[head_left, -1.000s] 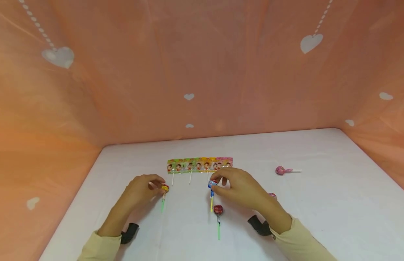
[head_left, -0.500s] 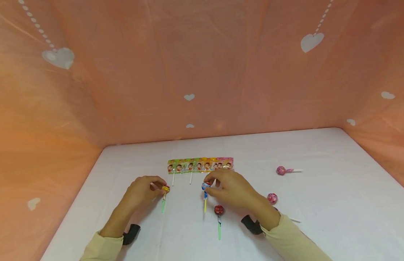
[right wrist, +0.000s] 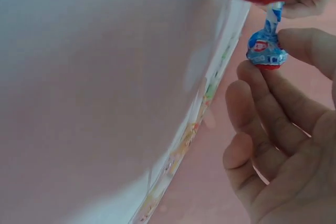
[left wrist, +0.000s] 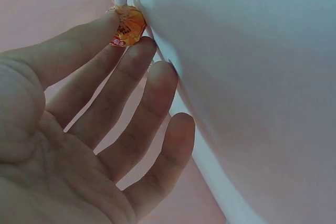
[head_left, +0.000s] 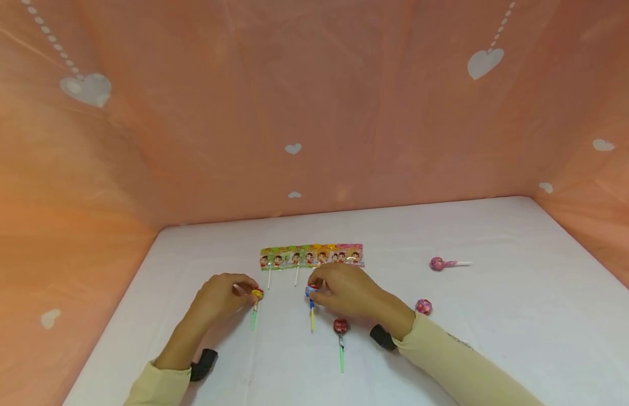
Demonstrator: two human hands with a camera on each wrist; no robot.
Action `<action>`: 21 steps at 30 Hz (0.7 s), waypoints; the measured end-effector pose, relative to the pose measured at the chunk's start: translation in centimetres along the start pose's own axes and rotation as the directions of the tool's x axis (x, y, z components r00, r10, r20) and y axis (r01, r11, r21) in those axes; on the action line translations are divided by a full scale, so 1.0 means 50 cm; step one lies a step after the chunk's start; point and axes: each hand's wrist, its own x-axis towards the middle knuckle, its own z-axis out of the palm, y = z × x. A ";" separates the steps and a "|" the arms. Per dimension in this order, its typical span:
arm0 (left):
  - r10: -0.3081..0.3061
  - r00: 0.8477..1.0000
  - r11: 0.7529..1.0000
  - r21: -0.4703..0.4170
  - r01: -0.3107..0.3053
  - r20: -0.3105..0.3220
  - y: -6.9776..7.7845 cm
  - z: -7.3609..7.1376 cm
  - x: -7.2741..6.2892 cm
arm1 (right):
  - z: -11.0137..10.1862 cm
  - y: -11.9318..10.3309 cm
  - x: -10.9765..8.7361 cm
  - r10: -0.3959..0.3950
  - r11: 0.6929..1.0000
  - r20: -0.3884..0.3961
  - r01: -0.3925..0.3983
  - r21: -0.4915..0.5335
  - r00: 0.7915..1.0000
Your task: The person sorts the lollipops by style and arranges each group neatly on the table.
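My left hand (head_left: pixel 221 296) pinches the head of a yellow-orange lollipop (left wrist: pixel 132 24) between thumb and fingers; its green stick points toward me in the head view. To the right, my right hand (head_left: pixel 344 288) pinches a blue lollipop (right wrist: pixel 266 48) by its wrapped head, with the yellow stick pointing toward me. A dark red lollipop (head_left: pixel 341 326) with a green stick lies on the table nearer to me, just in front of the right hand. Beyond both hands lies a row of flat lollipops (head_left: pixel 296 257) in green, orange and pink packets, partly covered by the right hand.
A pink lollipop (head_left: pixel 438 264) with a white stick lies on the white table (head_left: pixel 522 293) at the right. Another pink lollipop (head_left: pixel 423 307) sits by the right sleeve, which covers part of that area. Orange cloth walls (head_left: pixel 344 113) stand behind and at the sides.
My right hand has moved left with the blue lollipop, closer to the left hand. The left hand stays in place on the yellow-orange lollipop.
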 end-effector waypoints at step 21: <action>0.000 1.000 1.000 0.007 0.000 -0.007 0.001 0.001 -0.004 | 0.015 -0.006 0.035 -0.054 0.999 0.107 0.053 0.006 0.993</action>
